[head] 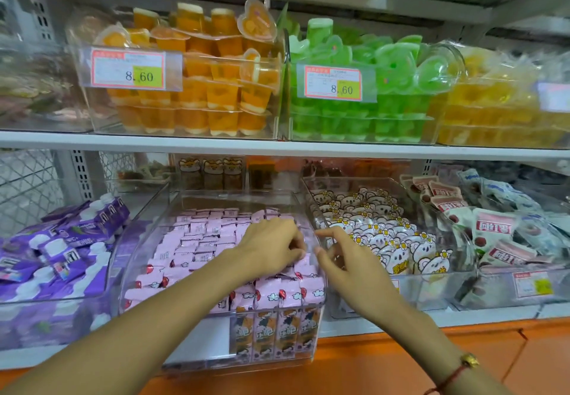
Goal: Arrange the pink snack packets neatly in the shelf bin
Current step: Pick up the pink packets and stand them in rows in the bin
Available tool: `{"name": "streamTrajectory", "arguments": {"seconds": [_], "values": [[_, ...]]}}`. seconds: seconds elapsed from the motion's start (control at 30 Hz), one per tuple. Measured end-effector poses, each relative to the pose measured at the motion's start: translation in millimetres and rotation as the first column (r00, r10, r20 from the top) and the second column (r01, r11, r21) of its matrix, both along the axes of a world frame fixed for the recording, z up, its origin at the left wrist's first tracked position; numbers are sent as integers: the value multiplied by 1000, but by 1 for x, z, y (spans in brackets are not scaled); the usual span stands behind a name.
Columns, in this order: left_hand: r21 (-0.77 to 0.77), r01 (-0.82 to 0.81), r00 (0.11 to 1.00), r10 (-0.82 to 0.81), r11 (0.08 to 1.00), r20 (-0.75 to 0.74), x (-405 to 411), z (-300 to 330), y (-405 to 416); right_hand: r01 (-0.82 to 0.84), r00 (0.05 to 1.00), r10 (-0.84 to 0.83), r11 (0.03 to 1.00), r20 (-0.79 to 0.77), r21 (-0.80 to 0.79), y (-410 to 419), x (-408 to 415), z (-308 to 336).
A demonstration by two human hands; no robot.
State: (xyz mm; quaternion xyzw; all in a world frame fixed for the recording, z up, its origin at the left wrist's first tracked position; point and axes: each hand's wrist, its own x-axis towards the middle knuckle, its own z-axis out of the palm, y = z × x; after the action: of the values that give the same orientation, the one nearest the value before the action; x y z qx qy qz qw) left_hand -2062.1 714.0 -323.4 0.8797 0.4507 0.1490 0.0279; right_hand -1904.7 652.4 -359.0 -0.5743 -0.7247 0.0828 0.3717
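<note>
Several pink snack packets (197,240) fill a clear plastic bin (216,200) in the middle of the lower shelf, lying in rough rows. My left hand (271,246) is inside the bin at its right side, its fingers curled down onto packets there and seeming to pinch one. Just to the right, my right hand (342,259) hovers at the bin's right wall, with the index finger and thumb stretched toward the left hand and holding nothing I can see. Packets under the left hand are hidden.
A bin of purple pouches (61,240) stands at the left and a bin of koala-print packets (385,234) at the right. Farther right lie white and pink bags (493,228). Orange (197,86) and green (370,86) jelly cups fill the shelf above. An orange ledge (401,363) runs below.
</note>
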Motion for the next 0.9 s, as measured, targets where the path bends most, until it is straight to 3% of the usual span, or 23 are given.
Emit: {"name": "streamTrajectory", "arguments": {"seconds": [0.13,0.23,0.37,0.47,0.6,0.7,0.77,0.83,0.9], "values": [[0,-26,981,26,1000,192,-1,-9,-5,25,999,-25,1000,25,2,0,-3,1],[8,-78,898,67,997,434,-4,-7,-8,23,1000,-23,1000,20,-5,-1,-4,4],[121,-116,774,14,986,633,-11,6,-13,57,998,-60,994,30,95,-3,-7,9],[133,-73,763,-30,988,646,-17,15,-16,22,999,-14,983,-43,183,-3,-15,16],[125,44,717,-118,991,687,-21,12,-23,-10,998,20,986,-58,166,0,-25,24],[89,73,667,-115,993,736,-27,1,-26,15,967,26,987,-252,160,2,-25,27],[-12,64,754,-40,998,656,-34,-7,-24,53,908,21,985,-418,166,1,-26,29],[-114,65,910,-12,991,415,-42,-17,-22,102,852,17,975,-523,197,0,-27,30],[-88,62,986,-48,994,158,-48,-23,-21,150,817,22,957,-576,250,-2,-29,33]]}}
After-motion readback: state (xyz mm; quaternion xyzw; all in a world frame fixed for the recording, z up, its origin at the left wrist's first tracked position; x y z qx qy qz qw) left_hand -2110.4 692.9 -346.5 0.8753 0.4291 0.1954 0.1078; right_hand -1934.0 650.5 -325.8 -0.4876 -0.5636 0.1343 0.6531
